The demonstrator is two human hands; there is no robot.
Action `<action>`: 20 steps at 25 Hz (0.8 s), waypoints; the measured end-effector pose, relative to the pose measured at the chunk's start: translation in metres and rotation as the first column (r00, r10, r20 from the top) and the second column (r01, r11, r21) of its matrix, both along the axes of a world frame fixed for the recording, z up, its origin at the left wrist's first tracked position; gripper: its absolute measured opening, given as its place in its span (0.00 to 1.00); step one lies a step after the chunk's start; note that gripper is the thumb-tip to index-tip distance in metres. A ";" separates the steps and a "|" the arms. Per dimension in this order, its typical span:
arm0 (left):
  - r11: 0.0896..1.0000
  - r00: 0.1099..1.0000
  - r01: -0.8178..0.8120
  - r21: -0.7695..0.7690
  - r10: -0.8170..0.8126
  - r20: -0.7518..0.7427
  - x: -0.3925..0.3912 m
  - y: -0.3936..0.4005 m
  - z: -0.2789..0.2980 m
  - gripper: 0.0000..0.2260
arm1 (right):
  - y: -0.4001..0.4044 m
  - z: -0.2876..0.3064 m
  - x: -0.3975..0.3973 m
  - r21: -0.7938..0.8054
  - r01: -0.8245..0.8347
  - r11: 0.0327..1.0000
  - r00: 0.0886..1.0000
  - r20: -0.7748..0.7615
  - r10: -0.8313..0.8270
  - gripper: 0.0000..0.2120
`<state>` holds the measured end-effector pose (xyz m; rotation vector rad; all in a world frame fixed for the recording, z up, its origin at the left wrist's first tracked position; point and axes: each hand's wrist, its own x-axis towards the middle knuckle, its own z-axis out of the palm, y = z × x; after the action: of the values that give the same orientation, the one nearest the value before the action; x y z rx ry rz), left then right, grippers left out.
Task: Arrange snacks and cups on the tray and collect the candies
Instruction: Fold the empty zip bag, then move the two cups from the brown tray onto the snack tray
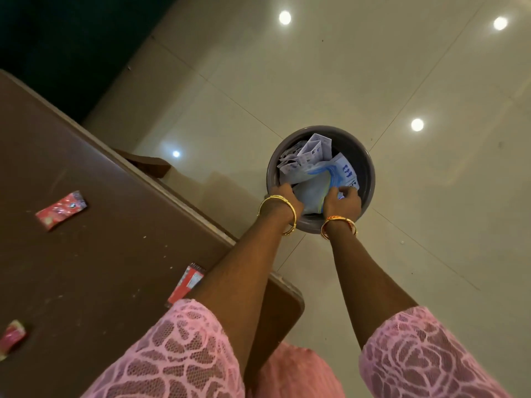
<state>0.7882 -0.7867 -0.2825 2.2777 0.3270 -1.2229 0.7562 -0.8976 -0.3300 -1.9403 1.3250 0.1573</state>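
Observation:
Both my hands reach down into a round grey bin (pixel 365 168) on the floor. My left hand (pixel 283 196) and my right hand (pixel 342 201) press on a crumpled white and blue packet (pixel 319 173) that fills the bin; fingers of both curl onto it. Three red candy wrappers lie on the brown table: one (pixel 61 209) at the left, one (pixel 186 284) next to my left forearm, one (pixel 11 337) at the frame's left edge. No tray or cups are in view.
The brown table (pixel 100 239) runs along the left with crumbs on it; its corner sits under my left arm. A table foot (pixel 146 165) sticks out beneath it. Glossy beige floor tiles (pixel 431 225) surround the bin.

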 end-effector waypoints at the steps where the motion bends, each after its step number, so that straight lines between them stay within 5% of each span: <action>1: 0.995 0.994 0.088 0.036 -0.090 0.067 -0.003 0.007 0.018 0.18 | 0.006 0.017 -0.003 -0.048 -0.048 0.998 0.998 0.030 0.050 0.14; 6: 0.905 0.814 0.349 0.244 -0.421 0.400 -0.044 0.049 0.120 0.21 | 0.048 0.119 -0.029 -0.271 -0.399 0.876 0.899 0.073 0.432 0.18; 11: 0.914 0.753 0.226 0.337 -0.383 0.535 -0.141 0.128 0.196 0.26 | 0.116 0.216 -0.106 -0.378 -0.650 0.659 0.707 0.016 0.707 0.22; 20: 0.884 0.833 -0.137 0.446 -0.142 0.536 -0.381 0.301 0.260 0.26 | 0.280 0.305 -0.301 -0.414 -0.886 0.209 0.257 -0.064 0.964 0.27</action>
<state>0.4076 -0.4860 -0.0227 2.9237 0.4292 -0.4394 0.4553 -0.6181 -0.0248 -2.7751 -0.2415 0.2868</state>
